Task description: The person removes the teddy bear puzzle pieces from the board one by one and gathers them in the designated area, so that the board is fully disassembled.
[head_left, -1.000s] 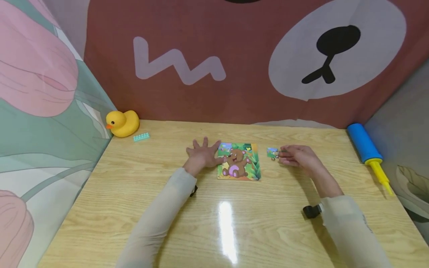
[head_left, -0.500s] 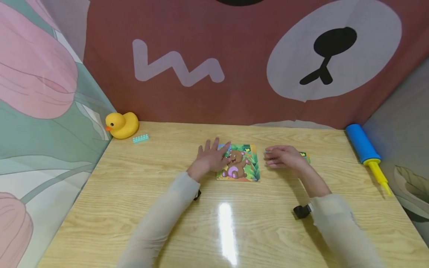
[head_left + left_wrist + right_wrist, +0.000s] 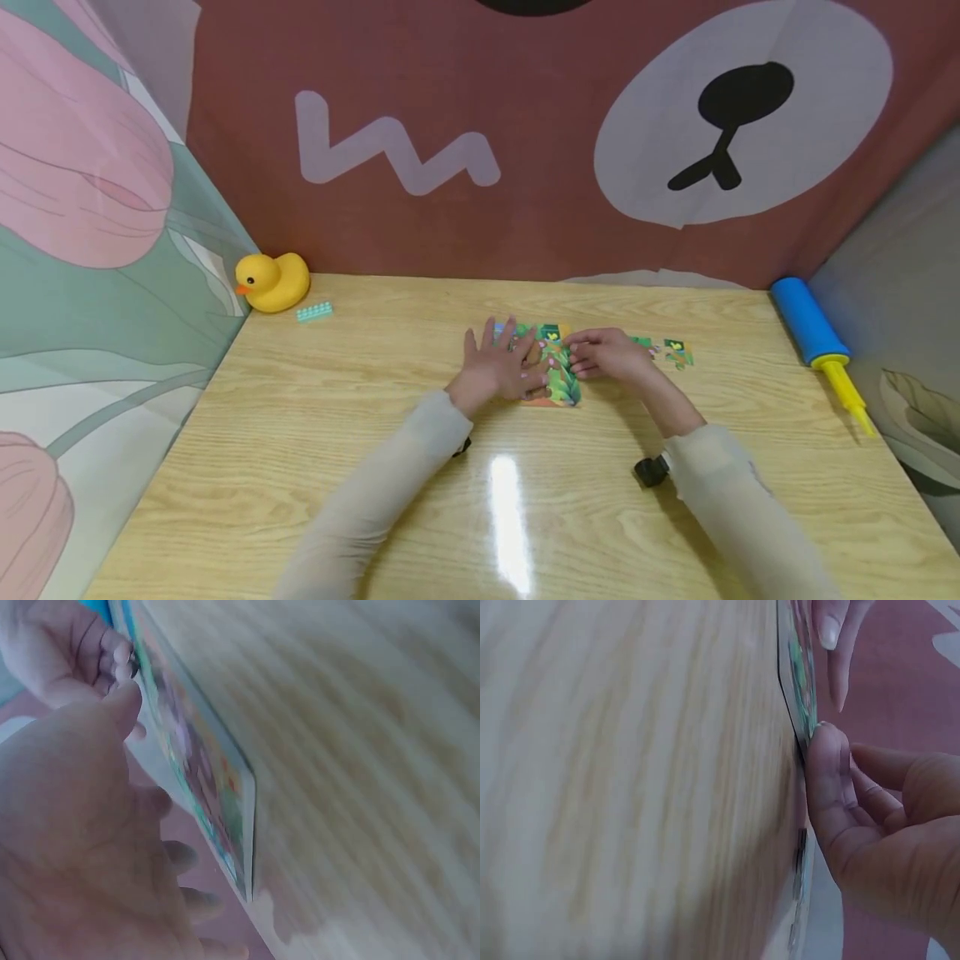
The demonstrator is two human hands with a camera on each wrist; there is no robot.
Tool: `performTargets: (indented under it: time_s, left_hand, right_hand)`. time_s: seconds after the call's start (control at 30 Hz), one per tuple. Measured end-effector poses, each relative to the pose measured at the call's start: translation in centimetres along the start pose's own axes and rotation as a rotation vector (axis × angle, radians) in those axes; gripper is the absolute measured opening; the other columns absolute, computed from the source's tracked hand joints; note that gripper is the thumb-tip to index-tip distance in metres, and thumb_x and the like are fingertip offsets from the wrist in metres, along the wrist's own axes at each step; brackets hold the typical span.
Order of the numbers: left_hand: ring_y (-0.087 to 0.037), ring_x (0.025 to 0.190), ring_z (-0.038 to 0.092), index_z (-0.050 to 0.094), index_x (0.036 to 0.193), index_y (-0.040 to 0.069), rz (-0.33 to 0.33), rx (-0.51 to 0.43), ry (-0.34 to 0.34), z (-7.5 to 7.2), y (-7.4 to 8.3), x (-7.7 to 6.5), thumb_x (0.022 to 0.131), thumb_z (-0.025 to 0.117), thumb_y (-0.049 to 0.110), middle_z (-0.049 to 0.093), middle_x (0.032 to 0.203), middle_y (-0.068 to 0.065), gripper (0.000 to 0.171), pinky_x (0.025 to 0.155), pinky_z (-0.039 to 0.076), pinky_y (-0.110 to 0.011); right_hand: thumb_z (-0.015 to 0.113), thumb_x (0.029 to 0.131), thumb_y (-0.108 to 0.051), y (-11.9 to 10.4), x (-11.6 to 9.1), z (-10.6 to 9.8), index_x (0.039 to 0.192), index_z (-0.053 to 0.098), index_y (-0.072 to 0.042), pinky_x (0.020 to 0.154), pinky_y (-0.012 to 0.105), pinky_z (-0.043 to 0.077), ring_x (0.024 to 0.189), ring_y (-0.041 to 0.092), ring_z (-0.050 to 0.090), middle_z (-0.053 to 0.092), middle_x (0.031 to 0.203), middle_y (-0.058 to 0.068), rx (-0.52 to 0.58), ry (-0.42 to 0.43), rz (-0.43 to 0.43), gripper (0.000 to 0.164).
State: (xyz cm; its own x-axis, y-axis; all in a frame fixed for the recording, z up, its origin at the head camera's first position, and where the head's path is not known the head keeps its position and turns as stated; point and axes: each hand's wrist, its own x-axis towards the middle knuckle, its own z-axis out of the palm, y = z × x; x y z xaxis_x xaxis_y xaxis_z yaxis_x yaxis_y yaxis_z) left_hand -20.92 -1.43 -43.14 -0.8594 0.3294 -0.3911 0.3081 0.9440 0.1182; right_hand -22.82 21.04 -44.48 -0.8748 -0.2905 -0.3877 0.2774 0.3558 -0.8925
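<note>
A square, flat bear picture (image 3: 564,385) lies on the table, partly covered by my left hand (image 3: 495,371), whose fingers are spread over it. Seen edge-on in the left wrist view, the bear picture (image 3: 202,765) shows a thin pale edge, with left fingers behind it. At its right side, my right hand (image 3: 611,354) has loosely bent fingertips right at the edge; nothing shows gripped in them. In the right wrist view, those fingertips meet a corner of the picture (image 3: 802,682). Colourful jigsaw pieces (image 3: 678,350) lie partly hidden beyond the right hand.
A yellow rubber duck (image 3: 273,283) sits at the far left corner, beside a small teal toy brick (image 3: 314,312). Along the right edge lies a blue and yellow hand pump (image 3: 810,325). Printed cloth walls (image 3: 375,225) stand behind and beside the wooden table (image 3: 375,358).
My left hand has slid right, from the picture's left edge to over it. The right hand has moved left from the jigsaw pieces to the picture's right edge, uncovering pieces behind it.
</note>
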Motion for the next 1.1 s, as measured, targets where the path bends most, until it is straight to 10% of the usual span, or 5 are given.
performTargets:
  time_s: [0.37,1.1]
  left_hand:
    - [-0.043,0.157,-0.005,0.002,0.164,0.038,-0.001,0.040,-0.023,0.7,0.7,-0.1,0.098,0.029,0.076,-0.006,0.173,-0.003,0.081,0.122,0.004,-0.070]
    - [-0.041,0.158,-0.003,0.002,0.164,0.035,-0.036,0.065,-0.013,0.8,1.1,-0.4,0.096,0.030,0.078,-0.004,0.173,-0.003,0.085,0.123,0.009,-0.068]
  right_hand:
    - [0.055,0.104,-0.015,-0.1,0.6,1.1,0.133,0.063,0.003,0.072,0.028,0.062,0.078,0.014,0.066,0.070,0.094,0.011,-0.210,0.085,-0.010,0.035]
    - [0.055,0.105,-0.015,-0.4,0.2,1.4,0.127,0.068,0.001,0.076,0.030,0.063,0.083,0.016,0.067,0.069,0.114,0.019,-0.204,0.154,-0.004,0.030]
